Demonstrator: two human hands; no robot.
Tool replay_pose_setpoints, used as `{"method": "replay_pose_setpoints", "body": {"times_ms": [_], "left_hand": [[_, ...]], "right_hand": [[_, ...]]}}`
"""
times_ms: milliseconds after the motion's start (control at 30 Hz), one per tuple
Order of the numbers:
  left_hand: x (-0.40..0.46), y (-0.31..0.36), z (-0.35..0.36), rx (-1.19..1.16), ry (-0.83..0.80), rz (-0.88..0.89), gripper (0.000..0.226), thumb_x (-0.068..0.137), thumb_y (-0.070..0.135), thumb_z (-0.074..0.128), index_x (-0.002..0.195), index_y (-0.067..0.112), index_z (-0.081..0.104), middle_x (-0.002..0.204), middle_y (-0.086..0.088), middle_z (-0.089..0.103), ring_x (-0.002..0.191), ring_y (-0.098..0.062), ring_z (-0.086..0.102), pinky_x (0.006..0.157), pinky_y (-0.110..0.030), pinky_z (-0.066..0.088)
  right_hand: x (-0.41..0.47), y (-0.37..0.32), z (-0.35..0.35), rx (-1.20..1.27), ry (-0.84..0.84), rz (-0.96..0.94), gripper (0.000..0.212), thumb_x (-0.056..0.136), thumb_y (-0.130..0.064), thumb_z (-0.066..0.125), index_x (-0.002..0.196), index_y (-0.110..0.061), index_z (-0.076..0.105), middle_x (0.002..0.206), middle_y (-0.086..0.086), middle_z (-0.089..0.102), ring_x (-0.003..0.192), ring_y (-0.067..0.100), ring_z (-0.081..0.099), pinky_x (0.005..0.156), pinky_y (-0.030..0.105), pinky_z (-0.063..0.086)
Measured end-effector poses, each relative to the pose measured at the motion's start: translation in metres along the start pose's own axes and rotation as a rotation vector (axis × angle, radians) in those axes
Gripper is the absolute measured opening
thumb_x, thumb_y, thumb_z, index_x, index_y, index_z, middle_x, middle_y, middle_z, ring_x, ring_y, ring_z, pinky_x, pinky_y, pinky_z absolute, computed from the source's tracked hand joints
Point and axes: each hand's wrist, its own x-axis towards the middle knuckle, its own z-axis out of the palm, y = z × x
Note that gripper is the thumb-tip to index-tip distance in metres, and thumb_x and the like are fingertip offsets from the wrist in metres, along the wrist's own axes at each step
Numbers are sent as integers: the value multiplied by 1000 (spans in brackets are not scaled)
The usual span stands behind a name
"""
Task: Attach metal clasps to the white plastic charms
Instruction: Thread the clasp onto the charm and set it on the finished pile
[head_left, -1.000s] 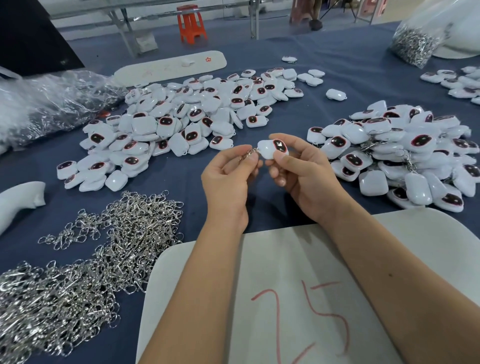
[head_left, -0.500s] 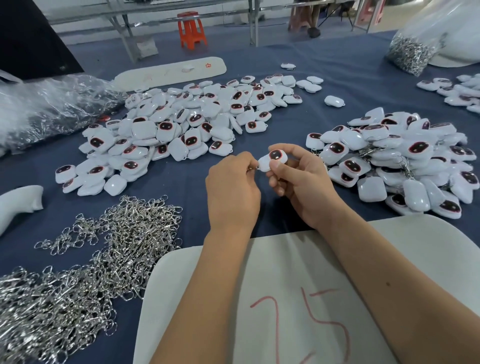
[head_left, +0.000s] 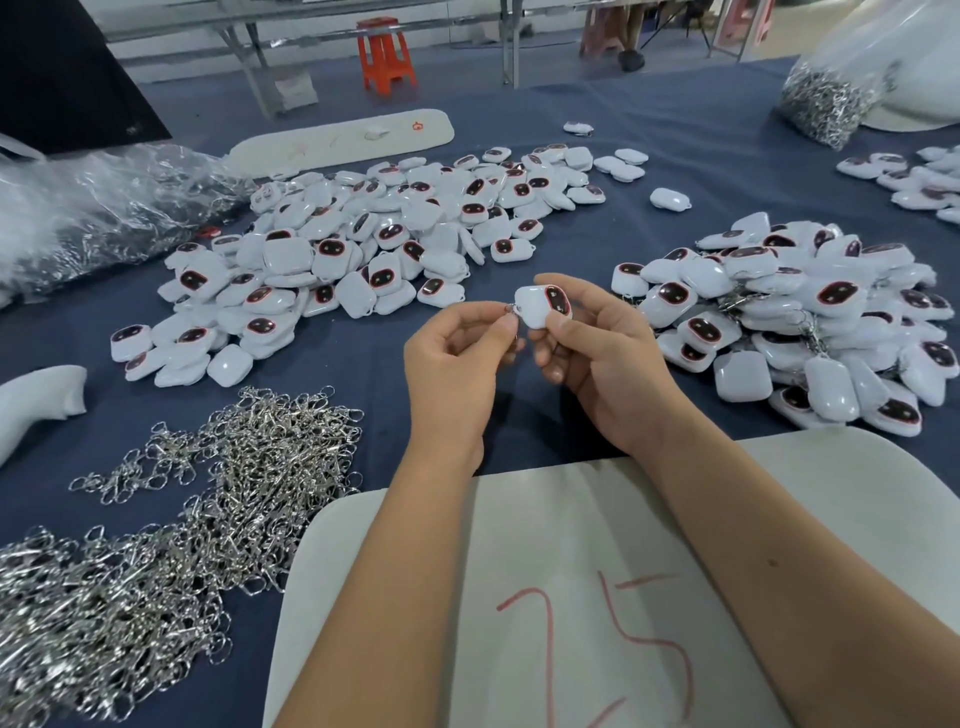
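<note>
At the frame's centre, a glossy, rounded white charm with a dark red-rimmed oval is pinched by the right hand. A small metal clasp at its left edge is pinched by the left hand. Tangled silvery clasps are heaped at lower left.

From my seat, a white board marked "25" in red lies at six o'clock on the blue-covered table. At nine o'clock I see a white curved piece, and above it crumpled clear plastic. A long white tray lies at eleven o'clock. An orange stool stands on the floor at twelve o'clock, beside grey metal frame legs.
</note>
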Motion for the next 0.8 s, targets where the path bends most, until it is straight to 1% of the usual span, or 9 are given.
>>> {"method": "replay_pose_setpoints", "body": {"times_ms": [167, 300, 367, 533, 633, 700, 800], "left_hand": [[0, 0, 2, 58, 45, 91, 14, 89, 0, 72, 84, 13, 74, 77, 1, 75, 67, -9, 67, 64, -19, 52], [2, -2, 3, 37, 85, 91, 14, 82, 8, 72, 75, 21, 71, 71, 1, 68, 67, -15, 57, 63, -22, 50], [3, -3, 2, 62, 88, 101, 14, 82, 12, 73, 74, 23, 71, 69, 3, 66, 67, -15, 55, 62, -23, 49], [4, -7, -1, 318, 72, 228, 15, 84, 9, 73, 74, 19, 69, 63, 14, 63, 59, -2, 52, 59, -15, 44], [3, -5, -3, 465, 57, 328, 17, 82, 6, 71, 72, 19, 66, 64, 11, 64, 58, -4, 55, 59, -13, 44], [2, -5, -5, 571, 39, 402, 16, 82, 5, 69, 72, 17, 64, 65, 7, 63, 60, -9, 57, 59, -18, 46], [1, -5, -5, 774, 20, 457, 14, 83, 7, 67, 75, 17, 62, 69, 5, 62, 66, -16, 59, 65, -35, 50]], "right_hand": [[0, -1, 0, -8, 16, 22, 32, 103, 5, 52, 133, -3, 61, 82, 11, 68, 60, 17, 59, 51, 23, 43], [0, 0, 1, -32, -2, 23, 31, 102, 3, 56, 132, -2, 62, 83, 12, 69, 60, 17, 59, 51, 23, 43], [0, 0, 0, -20, 6, 29, 29, 102, 3, 56, 130, -2, 63, 83, 12, 69, 59, 17, 59, 50, 23, 43], [1, 0, -2, 17, 53, 33, 23, 100, 3, 57, 121, -4, 66, 78, 11, 69, 56, 15, 58, 48, 21, 42], [0, 0, -3, 4, 66, 13, 22, 101, 1, 58, 121, -2, 66, 76, 10, 68, 55, 14, 56, 46, 22, 40], [-1, 0, -3, -14, 63, 7, 23, 102, 0, 58, 124, 0, 65, 76, 9, 67, 56, 14, 56, 46, 22, 40], [-2, 2, -1, -89, 60, -27, 22, 102, -1, 60, 124, -1, 64, 75, 9, 66, 56, 15, 55, 47, 23, 40]]}}
